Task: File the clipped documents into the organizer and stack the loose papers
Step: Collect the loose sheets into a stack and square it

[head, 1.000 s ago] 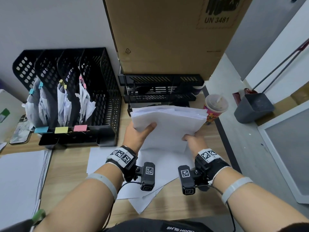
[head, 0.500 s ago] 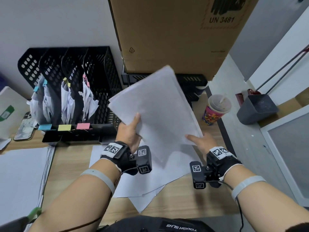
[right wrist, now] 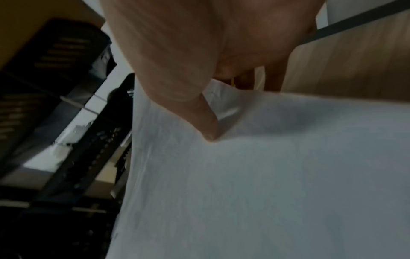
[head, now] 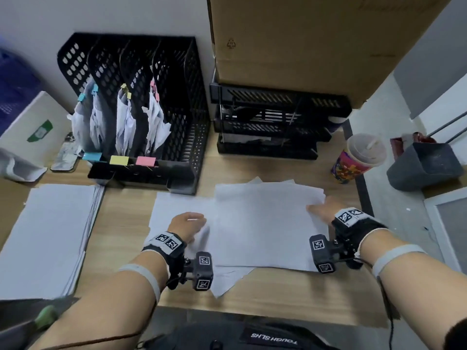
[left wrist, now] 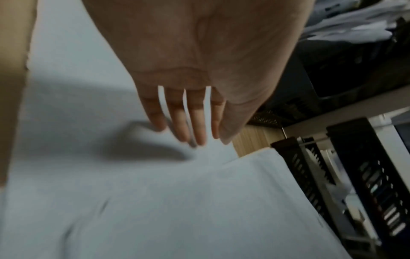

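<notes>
The stack of loose white papers [head: 267, 223] lies flat on the wooden desk [head: 121, 223], on top of a few skewed sheets [head: 177, 208]. My right hand [head: 316, 209] pinches the stack's right edge; in the right wrist view the thumb [right wrist: 208, 129] presses on top and the fingers go under the edge. My left hand [head: 194, 221] is at the stack's left side, and its straight fingers [left wrist: 195, 133] touch a lower sheet. The black mesh organizer [head: 187, 102] stands at the back left. Its slots hold clipped documents [head: 126, 120] with blue, yellow and pink clips.
A separate pile of white paper [head: 50, 236] lies at the desk's left. Black letter trays [head: 273, 122] sit under a large cardboard box [head: 303, 34] at the back. A lidded cup [head: 358, 157] stands at the right edge, with a grey bin [head: 424, 165] on the floor beyond.
Both hands held the stack up in the air; it now lies flat on the desk. My left hand let go and moved to the lower sheets. My right hand stays on the right edge.
</notes>
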Demonstrator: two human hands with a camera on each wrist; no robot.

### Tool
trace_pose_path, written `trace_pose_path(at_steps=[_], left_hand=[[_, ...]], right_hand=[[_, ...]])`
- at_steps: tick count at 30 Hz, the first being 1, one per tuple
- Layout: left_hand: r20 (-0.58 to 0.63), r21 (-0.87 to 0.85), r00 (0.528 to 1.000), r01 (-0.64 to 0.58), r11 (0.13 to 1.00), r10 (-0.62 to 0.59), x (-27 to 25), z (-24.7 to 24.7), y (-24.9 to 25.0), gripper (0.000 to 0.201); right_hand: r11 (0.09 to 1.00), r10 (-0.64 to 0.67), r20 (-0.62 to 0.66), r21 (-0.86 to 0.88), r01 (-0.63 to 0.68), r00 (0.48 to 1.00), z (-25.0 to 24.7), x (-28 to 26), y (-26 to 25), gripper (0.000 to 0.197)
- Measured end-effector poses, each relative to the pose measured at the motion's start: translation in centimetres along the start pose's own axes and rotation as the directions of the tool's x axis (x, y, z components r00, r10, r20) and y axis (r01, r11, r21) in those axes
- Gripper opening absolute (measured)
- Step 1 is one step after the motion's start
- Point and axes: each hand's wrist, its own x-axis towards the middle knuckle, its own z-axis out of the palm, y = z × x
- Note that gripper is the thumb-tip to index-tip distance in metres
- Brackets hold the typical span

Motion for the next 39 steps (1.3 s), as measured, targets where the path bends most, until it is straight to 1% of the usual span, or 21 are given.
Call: trace_pose_path(at_steps=[2,4,6,7,9,11,12,15,18,19,20,22,24,26,31,33,35,39], left_hand=[[-0.085,0.245,0.994,-0.042,0.968,0.065,0.4,-0.1,-0.8,0.029],[-0.161,0.398,0.981,-0.034,0.917,0.106,0.4,-0.3,-1.1,0.041],[-0.220,0.569,0.966,0.016,0.822,0.133,0.3,-0.7,-1.3,0.057],[-0.229,0.625,0.967,0.057,0.779,0.114,0.3,-1.0,-1.4,0.064],[-0.209,0.657,0.976,0.092,0.748,0.063,0.1,-1.7,-1.8,0.071],[-0.159,0.698,0.987,0.101,0.709,0.017,0.2,-2.3,-2.5,0.067],[-0.143,0.715,0.990,0.091,0.693,0.017,0.1,-2.6,-2.7,0.064],[-0.151,0.714,0.988,0.082,0.695,0.038,-0.6,-2.8,-2.4,0.050],[-0.131,0.633,0.991,0.062,0.772,0.028,-1.0,-2.9,-2.1,0.047],[-0.143,0.612,0.990,0.074,0.787,0.018,-1.0,-3.1,-2.1,0.046],[-0.168,0.607,0.985,0.083,0.790,0.026,-1.1,-3.4,-2.2,0.045],[-0.254,0.610,0.967,0.141,0.780,0.023,-1.4,-4.1,-2.8,0.048],[-0.282,0.592,0.959,0.175,0.787,-0.001,-1.7,-4.3,-3.5,0.053],[-0.269,0.591,0.963,0.167,0.789,-0.002,-2.1,-3.9,-3.7,0.056],[-0.238,0.575,0.971,0.168,0.801,-0.032,-2.7,-2.8,-3.3,0.057],[-0.234,0.543,0.971,0.169,0.823,-0.045,-2.7,-2.7,-3.3,0.059],[-0.229,0.480,0.972,0.167,0.861,-0.061,-2.6,-2.7,-3.4,0.060],[-0.227,0.407,0.972,0.156,0.900,-0.066,-3.1,-2.5,-3.6,0.059]], right_hand=[[0.997,-0.036,-0.001,-0.068,0.035,0.999,0.9,0.9,0.0,0.046],[0.996,-0.046,-0.023,-0.076,0.045,0.999,1.8,1.5,0.1,0.029],[0.996,-0.052,-0.045,-0.072,0.049,0.998,2.8,2.2,0.3,0.021],[0.996,-0.056,-0.039,-0.068,0.053,0.998,3.1,2.2,0.1,0.017],[0.996,-0.068,0.002,-0.064,0.068,0.998,3.6,1.6,-0.2,0.015],[0.995,-0.088,0.042,-0.036,0.089,0.995,4.0,1.4,-0.4,0.019],[0.995,-0.099,0.055,-0.019,0.100,0.994,4.3,1.1,-0.6,0.022],[0.992,-0.124,0.071,0.025,0.123,0.990,5.8,0.5,-1.3,0.028],[0.976,-0.212,0.089,0.071,0.206,0.973,7.1,-0.1,-2.5,0.020],[0.972,-0.232,0.073,0.061,0.228,0.970,7.4,-0.2,-2.8,0.024],[0.969,-0.243,0.026,0.047,0.242,0.970,7.4,-0.2,-3.1,0.033],[0.976,-0.220,-0.089,-0.017,0.219,0.971,7.2,-0.3,-3.5,0.049],[0.987,-0.158,-0.095,-0.039,0.155,0.983,7.2,-0.5,-3.7,0.064],[0.987,-0.156,-0.067,-0.049,0.153,0.986,7.8,-0.7,-3.9,0.072],[0.964,-0.256,-0.024,-0.087,0.253,0.966,9.1,-1.6,-4.8,0.071],[0.951,-0.308,-0.001,-0.032,0.308,0.951,9.4,-1.7,-5.0,0.073],[0.935,-0.351,-0.009,0.052,0.351,0.936,9.5,-1.6,-4.9,0.074],[0.914,-0.366,-0.026,0.176,0.364,0.930,9.2,-1.1,-4.3,0.070]])
